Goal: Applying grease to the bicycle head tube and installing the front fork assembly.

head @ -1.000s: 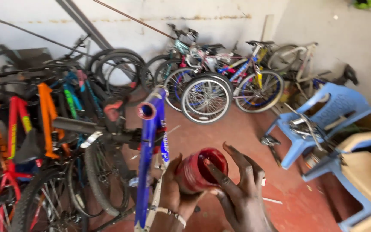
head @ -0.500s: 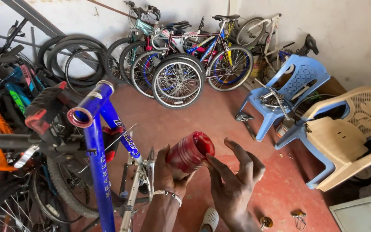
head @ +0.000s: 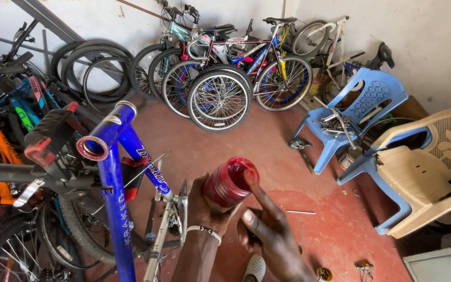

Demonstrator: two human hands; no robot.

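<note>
My left hand point(head: 200, 209) grips a small clear jar point(head: 229, 182) filled with red grease, held tilted with its open mouth turned up and to the right. My right hand point(head: 270, 232) is beside it, its index finger reaching up into the jar's mouth while the thumb and the other fingers curl below. A beaded bracelet sits on my left wrist. Just left of my hands stands a blue bicycle frame point(head: 116, 193), its open head tube point(head: 93, 148) pointing toward me.
Several bicycles point(head: 246, 68) and loose wheels point(head: 219, 100) lean against the far wall, with tyres point(head: 87, 65) stacked at the left. A blue plastic chair point(head: 364, 107) holding metal parts and a beige chair point(head: 424, 177) stand at the right. Orange and black bikes point(head: 6, 151) crowd the left.
The view has shifted down and slightly right. My right hand went from open fingers beside the jar to poking its index finger into the jar's mouth. The left hand kept holding the jar.
</note>
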